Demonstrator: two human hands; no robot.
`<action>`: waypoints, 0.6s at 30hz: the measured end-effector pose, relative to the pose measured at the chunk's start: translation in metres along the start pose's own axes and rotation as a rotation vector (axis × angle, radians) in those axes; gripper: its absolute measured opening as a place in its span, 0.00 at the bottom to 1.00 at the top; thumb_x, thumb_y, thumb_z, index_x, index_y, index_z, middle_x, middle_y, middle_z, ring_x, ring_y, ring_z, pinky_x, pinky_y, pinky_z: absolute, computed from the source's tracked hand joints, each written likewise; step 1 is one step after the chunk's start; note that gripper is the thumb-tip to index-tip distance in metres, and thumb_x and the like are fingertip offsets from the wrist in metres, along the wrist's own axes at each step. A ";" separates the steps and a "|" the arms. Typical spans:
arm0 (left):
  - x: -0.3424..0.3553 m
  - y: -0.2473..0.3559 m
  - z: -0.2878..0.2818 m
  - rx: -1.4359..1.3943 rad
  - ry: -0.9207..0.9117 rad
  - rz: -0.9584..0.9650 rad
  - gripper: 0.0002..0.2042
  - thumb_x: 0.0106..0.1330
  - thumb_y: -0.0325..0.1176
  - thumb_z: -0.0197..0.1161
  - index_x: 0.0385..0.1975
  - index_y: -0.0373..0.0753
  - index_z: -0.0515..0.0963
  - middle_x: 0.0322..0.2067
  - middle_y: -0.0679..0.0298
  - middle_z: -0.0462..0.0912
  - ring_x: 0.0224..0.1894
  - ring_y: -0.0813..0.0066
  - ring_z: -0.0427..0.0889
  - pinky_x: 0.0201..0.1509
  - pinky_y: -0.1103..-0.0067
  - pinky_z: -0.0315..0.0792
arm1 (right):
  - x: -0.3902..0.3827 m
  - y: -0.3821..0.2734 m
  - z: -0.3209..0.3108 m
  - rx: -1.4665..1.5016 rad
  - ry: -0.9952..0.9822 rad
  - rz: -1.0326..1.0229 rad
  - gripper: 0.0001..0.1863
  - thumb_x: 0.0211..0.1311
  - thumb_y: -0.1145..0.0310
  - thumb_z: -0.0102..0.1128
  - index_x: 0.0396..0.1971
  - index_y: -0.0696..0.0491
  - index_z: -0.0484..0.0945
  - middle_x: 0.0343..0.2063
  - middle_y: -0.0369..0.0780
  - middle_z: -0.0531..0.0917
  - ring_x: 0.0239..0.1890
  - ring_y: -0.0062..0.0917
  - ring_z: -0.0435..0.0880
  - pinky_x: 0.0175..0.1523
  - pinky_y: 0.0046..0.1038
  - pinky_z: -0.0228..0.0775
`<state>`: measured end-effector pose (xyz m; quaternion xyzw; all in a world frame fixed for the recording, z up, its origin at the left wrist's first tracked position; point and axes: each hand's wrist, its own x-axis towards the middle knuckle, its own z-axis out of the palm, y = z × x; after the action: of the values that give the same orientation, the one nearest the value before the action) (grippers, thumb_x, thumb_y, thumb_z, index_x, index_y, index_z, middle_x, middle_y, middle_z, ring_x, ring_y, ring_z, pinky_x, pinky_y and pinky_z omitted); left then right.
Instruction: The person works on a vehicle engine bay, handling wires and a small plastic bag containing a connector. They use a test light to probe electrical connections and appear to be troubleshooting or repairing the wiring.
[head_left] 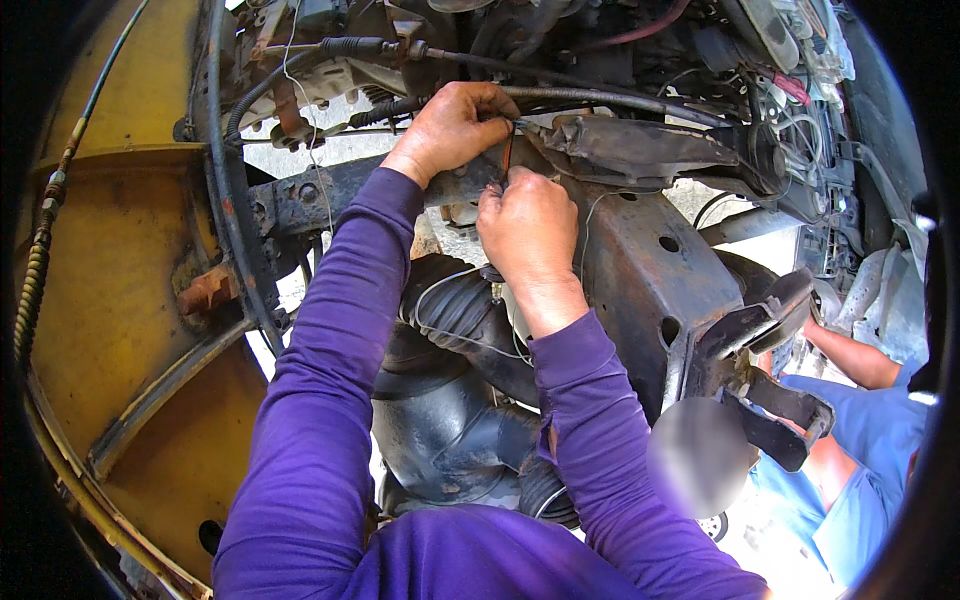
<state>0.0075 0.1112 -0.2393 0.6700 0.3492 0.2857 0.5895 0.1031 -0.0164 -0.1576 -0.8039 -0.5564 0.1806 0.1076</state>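
Purple sleeves (335, 330) nearest; orange wire (507, 152) near-upright at harness (640, 150) left end, right hand (530, 232) below, clamped on it, left hand (455, 130) at top, can't tell its grip

Tight pocket at upper centre, hemmed in on most sides.
Above the left hand (450, 125), dark cables (580, 95) cross the top of the picture; to its right, a black-wrapped bundle (640, 150) blocks sideways passage. A steel bracket (640, 270) walls off the right hand (530, 225) at centre right, while a ribbed duct (455, 305) fills the space below, between the purple-sleeved forearms (330, 370), with a pale wire (425, 310) looped across it. Bright gaps lie at upper left, above the dark beam (285, 205), and under the bundle's right end. A hooked bracket (780, 410) and a person in blue (880, 415) obstruct the lower right.
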 end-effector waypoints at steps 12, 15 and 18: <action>-0.001 -0.014 0.007 0.089 0.088 0.039 0.12 0.58 0.28 0.65 0.40 0.34 0.85 0.27 0.55 0.86 0.33 0.73 0.85 0.44 0.75 0.79 | -0.006 0.015 -0.015 0.341 -0.259 0.069 0.16 0.61 0.62 0.64 0.35 0.63 0.84 0.32 0.60 0.84 0.41 0.57 0.84 0.48 0.49 0.76; -0.004 -0.005 0.008 0.138 0.143 0.144 0.11 0.55 0.28 0.67 0.38 0.36 0.85 0.31 0.56 0.87 0.35 0.64 0.86 0.46 0.72 0.79 | -0.014 0.016 -0.017 0.371 -0.122 0.105 0.15 0.64 0.62 0.62 0.35 0.62 0.83 0.33 0.60 0.84 0.42 0.57 0.84 0.47 0.50 0.75; -0.006 0.005 0.009 0.295 0.235 0.350 0.11 0.53 0.28 0.69 0.36 0.37 0.86 0.39 0.57 0.88 0.42 0.57 0.86 0.52 0.69 0.79 | -0.012 0.023 -0.018 0.419 -0.121 0.118 0.15 0.66 0.63 0.61 0.36 0.63 0.83 0.35 0.60 0.84 0.44 0.56 0.84 0.48 0.48 0.75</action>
<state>0.0121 0.1006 -0.2354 0.7611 0.3320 0.4052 0.3825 0.1266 -0.0353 -0.1478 -0.7826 -0.4644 0.3463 0.2280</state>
